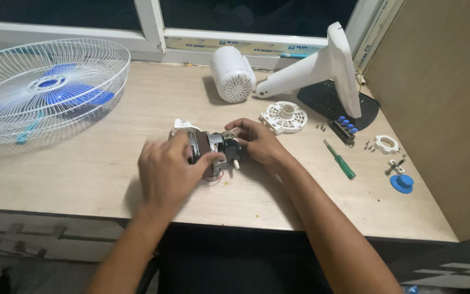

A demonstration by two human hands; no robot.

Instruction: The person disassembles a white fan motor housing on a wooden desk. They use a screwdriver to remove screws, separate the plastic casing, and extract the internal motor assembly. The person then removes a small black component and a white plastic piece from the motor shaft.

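You are working at a pale wooden table (110, 179) pushed against a dark window, and everything on it lies around the small fan motor (211, 148) you hold at the middle of the near half, so take stock of what sits about that grip. Largest, well off to the left of it, the white wire fan guard (44, 92) lies with the blue blades inside; a wide swing of your elbow could catch its rim and drag it. Beyond the grip and to the right, the white fan stand (322, 68) lies tipped over its dark base, with the round white motor cover (233, 73) just left of it and the slotted white plate (284, 117) nearer you. Your left hand (165, 170) is closed over the motor's near end and blurred, and your right hand (258, 142) pinches its far end with fingertips curled on the dark part; both are gripping the motor, which rests on or just above the table. I judge the main risk is the thin red wires under the motor: twisting the body with the left hand could pinch or tear them. To the right of the grip lie the green screwdriver (340, 160), the blue knob (402, 183), a white ring (385, 144) and tiny loose screws (320, 128), which your right forearm could sweep off the edge.
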